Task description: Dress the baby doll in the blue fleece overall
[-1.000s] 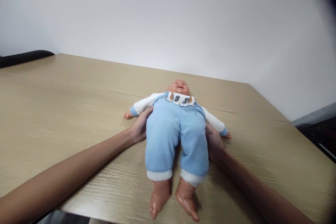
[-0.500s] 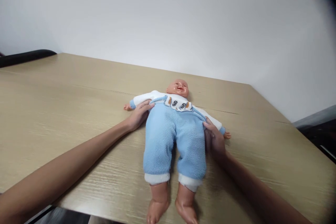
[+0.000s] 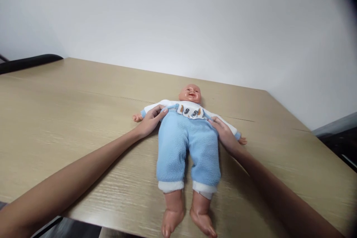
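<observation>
A baby doll (image 3: 192,93) lies on its back on the wooden table, head away from me and bare feet toward me. It wears a white top and fluffy light-blue pants (image 3: 174,145) with white cuffs. Across the belly is a white patch (image 3: 190,111) with eyes and orange ears, blue trim running out from both sides. At the doll's waist on the left, my left hand (image 3: 153,119) pinches the pants' blue waist edge between thumb and fingers. My right hand (image 3: 225,134) is closed on the same edge on the right side, beside the doll's sleeve.
The wooden table (image 3: 83,126) reaches back to a white partition (image 3: 167,26). A black curved object (image 3: 33,61) rests at the far left edge. Dark items stand beyond the table's right edge.
My right hand has moved up and inward along the waist edge. My left hand has moved slightly right with its edge. The pants and legs have shifted slightly right in view.
</observation>
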`<state>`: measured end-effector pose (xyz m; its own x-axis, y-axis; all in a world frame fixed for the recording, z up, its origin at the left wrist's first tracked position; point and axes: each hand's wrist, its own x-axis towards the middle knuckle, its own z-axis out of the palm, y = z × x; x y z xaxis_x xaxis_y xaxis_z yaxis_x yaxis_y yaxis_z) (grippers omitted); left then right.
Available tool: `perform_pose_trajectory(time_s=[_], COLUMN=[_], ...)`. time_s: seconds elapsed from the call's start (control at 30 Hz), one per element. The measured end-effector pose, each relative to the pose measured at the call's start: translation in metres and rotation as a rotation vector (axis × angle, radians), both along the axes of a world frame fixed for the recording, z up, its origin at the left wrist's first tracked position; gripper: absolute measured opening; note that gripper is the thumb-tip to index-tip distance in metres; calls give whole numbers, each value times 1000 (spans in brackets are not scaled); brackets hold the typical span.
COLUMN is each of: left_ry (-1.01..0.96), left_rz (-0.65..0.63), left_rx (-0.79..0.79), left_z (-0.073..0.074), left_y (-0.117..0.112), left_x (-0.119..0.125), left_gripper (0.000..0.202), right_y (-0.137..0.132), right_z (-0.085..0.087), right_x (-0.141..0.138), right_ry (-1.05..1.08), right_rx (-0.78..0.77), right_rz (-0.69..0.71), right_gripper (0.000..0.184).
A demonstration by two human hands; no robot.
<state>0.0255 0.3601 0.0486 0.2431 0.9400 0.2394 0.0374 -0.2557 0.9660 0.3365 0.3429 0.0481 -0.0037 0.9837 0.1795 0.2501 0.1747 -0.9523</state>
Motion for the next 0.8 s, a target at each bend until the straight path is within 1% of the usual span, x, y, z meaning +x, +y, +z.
perform_pose_trajectory(time_s=[0.07,0.17,0.23,0.27,0.33,0.4,0.47,0.5,0.53,0.57,0.63,0.67,0.7,0.73,0.8], left_ry=[8,26,50,61,74,85,96,101,105,109,118,123,126,126,121], left_rz=[19,87,121,129,129,122,117,115,117,120,136,147,156,163,166], left_rx=[19,76,111,123,130,125,121,120,121,123,127,129,131,134,136], left_z=[1,2,1,0,-1,-2,-1,-1,-1,0,0,0,-1,-1,-3], left_y=[-1,-2,-2,-2,-2,-2,-2,-2,-3,-3,-3,-3,-3,-2,-2], left_x=[2,4,4,4,4,3,3,3,4,4,4,4,4,4,3], left_gripper=[42,42,42,42,41,41,40,40,39,38,36,35,34,34,34], right_y=[2,5,10,13,17,17,13,11,9,8,8,9,11,13,16], right_z=[2,12,20,23,25,26,26,27,27,27,26,25,24,22,18], right_x=[0,-2,-6,-6,-4,3,13,17,20,22,21,18,15,11,4], right_ry=[-55,64,143,140,42,-119,-239,-252,-216,-132,87,161,181,150,-4], right_rx=[10,38,23,9,-8,-29,-68,-93,-120,-149,-194,-201,-192,-164,-55], right_rz=[-11,-8,31,50,63,90,148,180,202,207,180,160,142,131,118], right_gripper=[44,51,57,59,59,55,50,48,47,47,48,49,50,52,52])
